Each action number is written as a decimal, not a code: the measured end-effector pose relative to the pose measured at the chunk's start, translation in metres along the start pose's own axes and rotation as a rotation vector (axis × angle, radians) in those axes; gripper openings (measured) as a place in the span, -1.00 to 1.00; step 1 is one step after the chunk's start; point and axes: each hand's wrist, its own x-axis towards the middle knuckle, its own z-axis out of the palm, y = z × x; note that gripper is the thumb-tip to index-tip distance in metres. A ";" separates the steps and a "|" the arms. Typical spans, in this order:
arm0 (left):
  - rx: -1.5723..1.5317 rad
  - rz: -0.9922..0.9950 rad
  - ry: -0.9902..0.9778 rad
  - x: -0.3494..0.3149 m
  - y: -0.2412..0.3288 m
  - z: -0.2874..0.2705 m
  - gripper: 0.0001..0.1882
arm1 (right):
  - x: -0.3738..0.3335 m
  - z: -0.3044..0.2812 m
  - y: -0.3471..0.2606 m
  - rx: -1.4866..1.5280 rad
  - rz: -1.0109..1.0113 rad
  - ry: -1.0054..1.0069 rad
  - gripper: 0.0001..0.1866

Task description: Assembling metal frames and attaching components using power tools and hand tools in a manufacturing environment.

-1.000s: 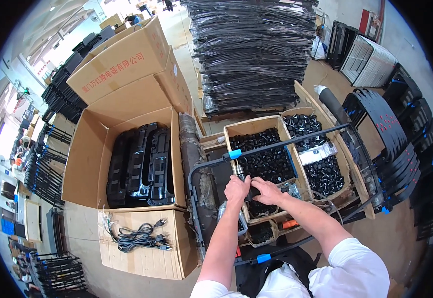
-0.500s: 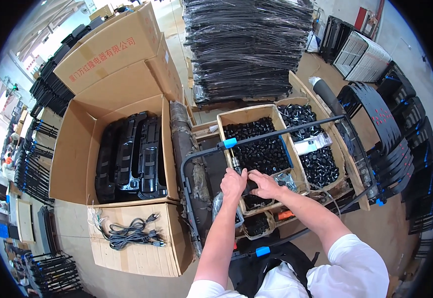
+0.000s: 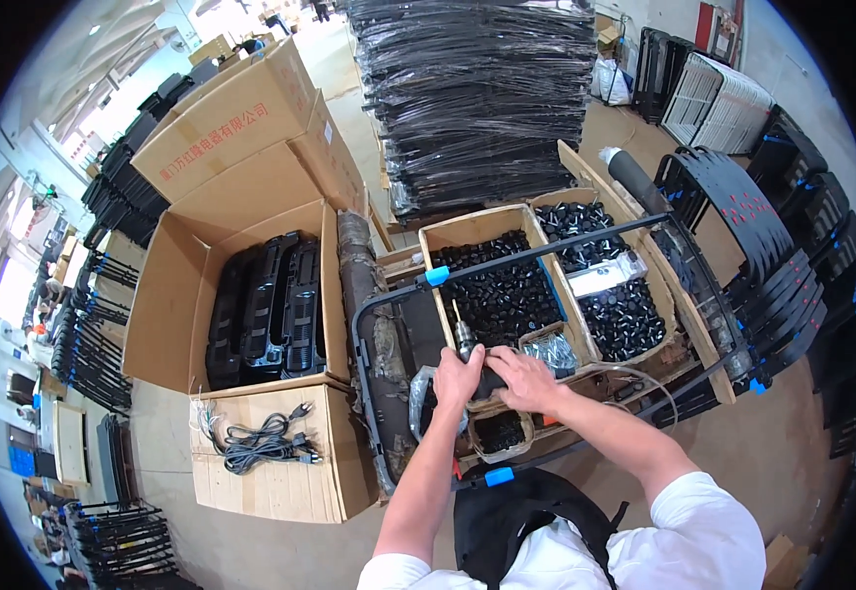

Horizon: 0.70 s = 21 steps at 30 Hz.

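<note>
A power drill point(image 3: 465, 336) with a thin pale bit is held in front of me, its tip pointing away over a bin of black parts. My left hand point(image 3: 457, 379) is closed around the drill just behind its chuck. On the right side of the same tool, my right hand point(image 3: 526, 380) is wrapped over its dark body, and the fingers partly hide it. Beyond the bit runs the far rail of a black tube frame point(image 3: 526, 252), which carries a blue clip point(image 3: 437, 276). Another blue clip point(image 3: 499, 477) sits on the near rail.
Beneath the frame, wooden bins point(image 3: 432, 236) hold black knobs and bolts; a small tray of silver screws point(image 3: 550, 354) lies beside my right hand. An open carton point(image 3: 158, 305) with black plastic housings stands left. Coiled power cords point(image 3: 261, 444) lie on its flap. Wrapped black stacks point(image 3: 477, 108) rise behind.
The drill has drawn back from the far rail's blue clip toward me, and its bit now shows. Both hands keep their hold. The whole view has shifted slightly.
</note>
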 end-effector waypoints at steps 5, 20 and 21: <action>-0.725 -0.030 -0.102 -0.109 -0.006 0.030 -0.43 | -0.103 -0.037 -0.055 0.036 -0.055 0.140 -0.28; -0.413 -0.065 0.123 -0.392 -0.074 0.075 -0.49 | -0.345 0.041 -0.109 0.186 -0.022 -0.117 -0.23; -0.409 -0.081 0.124 -0.400 -0.083 0.077 -0.49 | -0.350 0.052 -0.109 0.189 -0.045 -0.158 -0.24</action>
